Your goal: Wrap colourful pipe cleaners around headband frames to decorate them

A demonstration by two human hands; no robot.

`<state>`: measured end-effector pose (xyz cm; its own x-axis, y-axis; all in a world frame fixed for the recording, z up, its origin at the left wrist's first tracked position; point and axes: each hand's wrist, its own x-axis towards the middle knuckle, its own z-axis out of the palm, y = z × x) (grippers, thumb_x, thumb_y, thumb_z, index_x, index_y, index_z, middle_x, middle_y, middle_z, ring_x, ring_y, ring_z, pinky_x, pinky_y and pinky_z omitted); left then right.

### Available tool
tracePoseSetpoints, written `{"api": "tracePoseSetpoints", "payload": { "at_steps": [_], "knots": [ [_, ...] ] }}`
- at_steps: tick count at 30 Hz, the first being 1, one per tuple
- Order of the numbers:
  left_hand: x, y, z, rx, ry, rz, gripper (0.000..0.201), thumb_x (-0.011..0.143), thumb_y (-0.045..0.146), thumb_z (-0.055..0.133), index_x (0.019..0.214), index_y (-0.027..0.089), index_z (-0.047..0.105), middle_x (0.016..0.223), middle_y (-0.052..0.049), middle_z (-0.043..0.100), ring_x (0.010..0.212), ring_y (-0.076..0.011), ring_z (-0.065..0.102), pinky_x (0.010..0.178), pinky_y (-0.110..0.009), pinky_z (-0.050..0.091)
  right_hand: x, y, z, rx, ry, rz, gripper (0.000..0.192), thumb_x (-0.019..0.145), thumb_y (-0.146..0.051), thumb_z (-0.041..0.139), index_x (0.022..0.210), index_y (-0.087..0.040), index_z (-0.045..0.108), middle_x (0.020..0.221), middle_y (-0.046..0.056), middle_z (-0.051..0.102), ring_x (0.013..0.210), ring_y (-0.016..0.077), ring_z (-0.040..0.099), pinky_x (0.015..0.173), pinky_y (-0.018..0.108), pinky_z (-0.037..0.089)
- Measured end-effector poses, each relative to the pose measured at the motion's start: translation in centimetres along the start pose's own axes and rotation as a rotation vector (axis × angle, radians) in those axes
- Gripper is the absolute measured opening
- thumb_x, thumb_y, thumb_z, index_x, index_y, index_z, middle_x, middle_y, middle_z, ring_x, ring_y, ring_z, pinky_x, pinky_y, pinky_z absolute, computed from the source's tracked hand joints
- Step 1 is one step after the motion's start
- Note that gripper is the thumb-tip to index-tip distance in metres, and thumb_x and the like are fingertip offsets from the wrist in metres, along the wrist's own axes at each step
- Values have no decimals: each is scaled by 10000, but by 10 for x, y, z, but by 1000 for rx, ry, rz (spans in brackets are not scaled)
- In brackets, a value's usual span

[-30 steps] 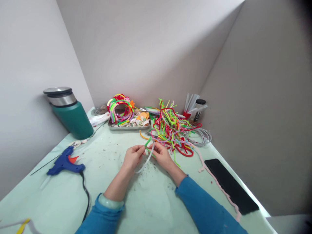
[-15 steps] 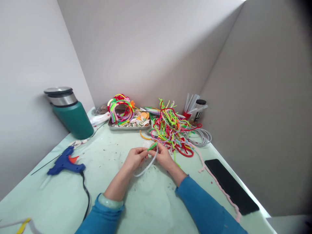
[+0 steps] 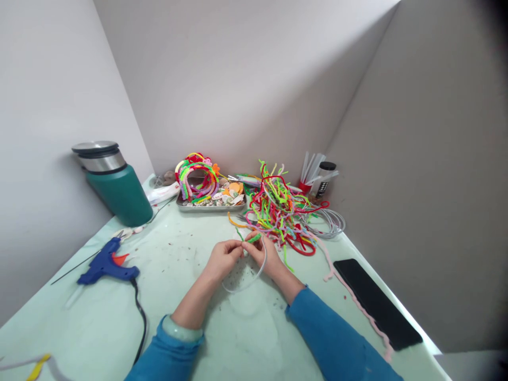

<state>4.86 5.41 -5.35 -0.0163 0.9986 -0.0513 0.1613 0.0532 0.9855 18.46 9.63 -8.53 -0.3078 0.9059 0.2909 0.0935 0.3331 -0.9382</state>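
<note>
Both hands meet low over the middle of the table. My right hand (image 3: 266, 254) pinches a pale grey headband hoop (image 3: 262, 269), whose thin curve hangs toward me. A green pipe cleaner (image 3: 255, 238) is wrapped round the hoop's end at the right fingers. My left hand (image 3: 225, 259) is closed at the fingertips on the same pipe cleaner, and its loose green end sticks up between the hands. The exact grip of the left fingertips is partly hidden.
A blue glue gun (image 3: 106, 266) lies at left near a green bottle (image 3: 121, 193). Behind stands a metal tray (image 3: 210, 208) with wrapped hoops (image 3: 197, 180) and cut pieces. A tangle of pipe cleaners (image 3: 278, 203), grey hoops (image 3: 333, 222) and a black phone (image 3: 375, 301) are at right.
The hoop has turned in the hands, its curve swinging to the right and lower. The pipe cleaner's loose end now points up and left between the fingers.
</note>
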Motion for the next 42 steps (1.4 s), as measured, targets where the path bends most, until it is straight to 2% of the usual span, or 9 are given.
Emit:
{"api": "tracePoseSetpoints", "payload": {
  "at_steps": [4, 10, 23, 30, 37, 42],
  "knots": [
    [-1, 4, -1, -53, 19, -58, 198, 648, 324, 527, 606, 141, 593, 432, 58, 409, 364, -54, 294, 402, -209, 219, 0, 0, 0, 11, -1, -27, 169, 751, -304, 605, 845, -171, 558, 665, -18, 509, 583, 110, 453, 548, 230, 361],
    [-5, 10, -3, -72, -5, -69, 288, 705, 400, 513, 571, 147, 542, 370, 71, 335, 349, -54, 287, 383, -192, 203, 0, -2, 1, 60, -14, -67, 185, 752, -324, 611, 843, -170, 565, 673, -18, 507, 573, 104, 447, 537, 221, 357],
    [-2, 5, -2, -32, 37, -126, 378, 724, 475, 479, 529, 156, 531, 333, 64, 324, 313, -65, 280, 361, -200, 197, -2, -2, 2, 114, -33, -41, 168, 729, -293, 638, 840, -182, 579, 658, -21, 548, 561, 108, 484, 530, 225, 379],
    [1, -3, -3, -13, 119, -60, 340, 706, 438, 495, 516, 157, 514, 396, 61, 382, 335, -52, 288, 376, -195, 210, -1, -2, 3, 151, -66, -40, 175, 711, -270, 662, 833, -181, 572, 699, -19, 546, 614, 109, 497, 573, 225, 384],
    [2, -4, -3, -37, 113, -63, 320, 712, 410, 497, 516, 158, 510, 383, 66, 368, 329, -51, 287, 363, -187, 220, -1, -8, 0, 185, -86, -38, 140, 726, -268, 647, 784, -177, 558, 643, -32, 503, 578, 101, 458, 547, 218, 366],
    [1, -1, -2, -116, 147, -34, 215, 698, 362, 541, 621, 161, 537, 487, 45, 521, 332, -51, 342, 347, -182, 260, -1, -8, -1, 169, -73, -35, 133, 749, -285, 625, 811, -182, 567, 636, -31, 493, 537, 94, 435, 513, 218, 346]
  ]
}}
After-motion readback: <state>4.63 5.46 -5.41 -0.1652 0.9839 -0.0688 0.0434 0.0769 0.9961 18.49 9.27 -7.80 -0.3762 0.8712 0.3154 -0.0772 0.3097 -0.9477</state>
